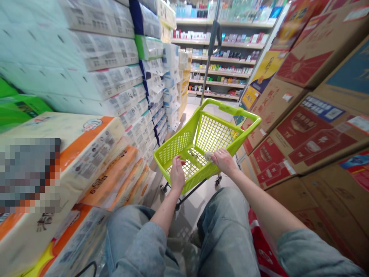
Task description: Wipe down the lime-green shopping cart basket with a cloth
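A lime-green shopping cart (pixel 213 130) with a mesh basket stands in front of my knees, its handle on the far side. My left hand (pixel 178 173) is over the basket's near left part, fingers apart and nothing visible in it. Above the near right rim, my right hand (pixel 222 159) has its fingers closed round a small, pale, crumpled thing (pixel 208 156), too blurred to name. The basket's mesh floor shows between the two hands.
Stacked tissue packs (pixel 121 80) rise on the left, with an orange-and-cream pack (pixel 106 134) nearer. Cardboard cartons (pixel 314 130) line the right. Shelves of small boxes (pixel 221 59) and a thin upright pole (pixel 206 73) stand beyond the cart. A red bag (pixel 263 246) lies by my right leg.
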The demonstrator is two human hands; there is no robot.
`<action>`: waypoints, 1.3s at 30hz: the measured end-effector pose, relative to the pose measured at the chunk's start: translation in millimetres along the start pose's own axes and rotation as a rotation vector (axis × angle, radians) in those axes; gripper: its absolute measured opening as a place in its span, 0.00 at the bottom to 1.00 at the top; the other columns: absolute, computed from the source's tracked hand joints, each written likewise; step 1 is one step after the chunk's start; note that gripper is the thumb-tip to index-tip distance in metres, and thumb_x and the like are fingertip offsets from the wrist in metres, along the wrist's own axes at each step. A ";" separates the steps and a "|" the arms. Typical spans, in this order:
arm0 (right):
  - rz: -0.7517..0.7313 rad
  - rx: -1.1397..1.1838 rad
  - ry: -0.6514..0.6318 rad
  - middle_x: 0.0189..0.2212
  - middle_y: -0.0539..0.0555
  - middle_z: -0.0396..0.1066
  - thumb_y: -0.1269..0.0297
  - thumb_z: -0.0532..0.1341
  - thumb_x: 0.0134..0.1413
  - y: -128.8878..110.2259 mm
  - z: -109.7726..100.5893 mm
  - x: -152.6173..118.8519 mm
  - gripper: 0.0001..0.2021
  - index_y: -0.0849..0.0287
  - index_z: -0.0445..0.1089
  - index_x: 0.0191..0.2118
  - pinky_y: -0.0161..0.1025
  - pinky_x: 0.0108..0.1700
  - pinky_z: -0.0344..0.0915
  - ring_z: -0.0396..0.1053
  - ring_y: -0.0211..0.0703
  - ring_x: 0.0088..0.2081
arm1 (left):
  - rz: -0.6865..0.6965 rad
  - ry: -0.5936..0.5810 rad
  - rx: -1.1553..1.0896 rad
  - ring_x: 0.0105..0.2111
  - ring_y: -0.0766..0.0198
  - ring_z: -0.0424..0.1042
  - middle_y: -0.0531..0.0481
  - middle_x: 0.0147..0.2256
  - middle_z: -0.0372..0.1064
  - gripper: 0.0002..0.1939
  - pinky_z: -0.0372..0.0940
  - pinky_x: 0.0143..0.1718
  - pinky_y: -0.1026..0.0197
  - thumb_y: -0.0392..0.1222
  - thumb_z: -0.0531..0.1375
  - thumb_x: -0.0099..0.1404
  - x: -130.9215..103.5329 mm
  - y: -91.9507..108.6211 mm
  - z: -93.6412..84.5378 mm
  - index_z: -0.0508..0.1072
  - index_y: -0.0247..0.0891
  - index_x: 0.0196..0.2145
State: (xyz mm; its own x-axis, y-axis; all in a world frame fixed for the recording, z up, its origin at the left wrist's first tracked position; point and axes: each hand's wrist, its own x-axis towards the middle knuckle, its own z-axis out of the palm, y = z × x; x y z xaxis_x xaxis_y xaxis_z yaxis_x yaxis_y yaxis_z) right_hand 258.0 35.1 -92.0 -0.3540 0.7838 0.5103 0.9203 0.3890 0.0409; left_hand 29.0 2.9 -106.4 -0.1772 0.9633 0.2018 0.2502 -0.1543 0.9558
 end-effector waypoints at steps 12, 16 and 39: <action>-0.052 0.321 0.013 0.23 0.51 0.64 0.61 0.45 0.62 -117.9 8.9 -33.1 0.18 0.57 0.60 0.23 0.40 0.40 0.51 0.59 0.40 0.31 | 0.097 -0.014 -0.093 0.38 0.65 0.70 0.47 0.36 0.69 0.20 0.62 0.44 0.59 0.46 0.36 0.69 -13.9 11.0 10.8 0.61 0.37 0.46; -0.046 0.364 -0.018 0.22 0.50 0.63 0.62 0.43 0.63 -104.3 3.8 -31.2 0.19 0.57 0.59 0.22 0.39 0.39 0.51 0.59 0.38 0.30 | 0.238 -0.071 0.200 0.41 0.64 0.69 0.46 0.40 0.70 0.18 0.61 0.45 0.60 0.44 0.40 0.68 17.8 -2.1 -14.7 0.66 0.37 0.42; -0.051 0.047 0.128 0.22 0.52 0.64 0.60 0.50 0.59 -123.7 25.2 -54.7 0.14 0.56 0.63 0.25 0.43 0.40 0.55 0.60 0.43 0.30 | 0.302 -0.282 1.126 0.32 0.55 0.71 0.36 0.28 0.73 0.32 0.58 0.40 0.52 0.45 0.36 0.68 24.2 -16.0 -10.9 0.77 0.28 0.32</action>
State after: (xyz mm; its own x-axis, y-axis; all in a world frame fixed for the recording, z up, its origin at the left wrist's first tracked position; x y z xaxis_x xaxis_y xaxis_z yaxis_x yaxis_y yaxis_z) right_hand 159.3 -43.7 -146.6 -0.3736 0.6951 0.6142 0.8917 0.4515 0.0313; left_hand 10.3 26.3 -114.5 0.2118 0.9571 0.1976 0.9627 -0.2391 0.1263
